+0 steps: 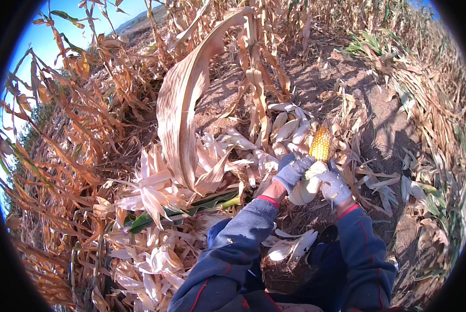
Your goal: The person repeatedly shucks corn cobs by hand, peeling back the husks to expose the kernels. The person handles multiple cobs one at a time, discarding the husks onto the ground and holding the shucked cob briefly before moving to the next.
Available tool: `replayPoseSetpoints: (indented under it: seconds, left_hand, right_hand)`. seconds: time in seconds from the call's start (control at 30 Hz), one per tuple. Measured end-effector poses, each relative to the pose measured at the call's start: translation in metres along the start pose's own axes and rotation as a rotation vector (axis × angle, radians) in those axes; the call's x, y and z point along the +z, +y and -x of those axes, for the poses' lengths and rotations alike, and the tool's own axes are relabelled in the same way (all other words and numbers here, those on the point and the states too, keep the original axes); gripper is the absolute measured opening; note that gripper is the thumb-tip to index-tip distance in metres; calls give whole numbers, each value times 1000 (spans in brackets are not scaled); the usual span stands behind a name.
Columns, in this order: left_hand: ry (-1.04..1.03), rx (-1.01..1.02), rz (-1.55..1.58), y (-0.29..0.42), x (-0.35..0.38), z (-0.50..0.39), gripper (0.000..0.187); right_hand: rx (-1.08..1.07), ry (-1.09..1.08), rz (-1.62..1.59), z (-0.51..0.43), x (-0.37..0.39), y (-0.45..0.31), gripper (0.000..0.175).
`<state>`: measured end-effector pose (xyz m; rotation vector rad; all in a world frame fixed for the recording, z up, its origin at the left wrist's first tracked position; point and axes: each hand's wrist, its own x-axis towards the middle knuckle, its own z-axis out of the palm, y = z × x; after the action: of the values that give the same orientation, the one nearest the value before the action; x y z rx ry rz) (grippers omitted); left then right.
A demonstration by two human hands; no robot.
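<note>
A yellow ear of corn (320,144) points away from me, its kernels bare, with pale husk leaves (305,191) peeled down around its base. My left hand (294,171), in a grey knitted glove, grips the husk at the lower left of the ear. On the right side, my right hand (335,184), gloved alike, closes on the husk just below the kernels. Unshucked ears in pale husks (287,129) lie on the ground just beyond my hands.
Loose dry husks (159,261) are heaped at my left. A long dry corn leaf (184,105) arches up beside a standing stalk (252,58) ahead. More dry stalks (81,124) stand at the left, and flattened ones (432,128) lie at the right. Husks (291,245) lie between my legs.
</note>
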<state>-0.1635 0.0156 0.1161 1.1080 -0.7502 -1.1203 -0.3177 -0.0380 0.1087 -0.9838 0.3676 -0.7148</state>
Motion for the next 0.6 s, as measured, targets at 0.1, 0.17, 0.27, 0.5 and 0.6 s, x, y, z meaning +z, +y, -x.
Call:
replayPoseSetpoints:
  seconds: [0.1, 0.17, 0.27, 0.5, 0.6]
  left_hand:
    - [1, 87, -28, 11, -1, 3, 18]
    - [-10, 248, -214, 6, -6, 1, 16]
    - [-22, 203, -575, -9, 6, -7, 15]
    - [-93, 394, -1029, -24, -7, 2, 23]
    - [-71, 394, -1190, -14, -18, 8, 23]
  right_hand:
    - [27, 25, -239, 10, 15, -21, 50]
    - [27, 53, -470, 19, 32, -43, 51]
    - [-85, 311, -23, 9, 27, -34, 49]
    - [-275, 543, 136, -13, 2, -9, 46]
    - [-377, 715, -34, -7, -47, -36, 43]
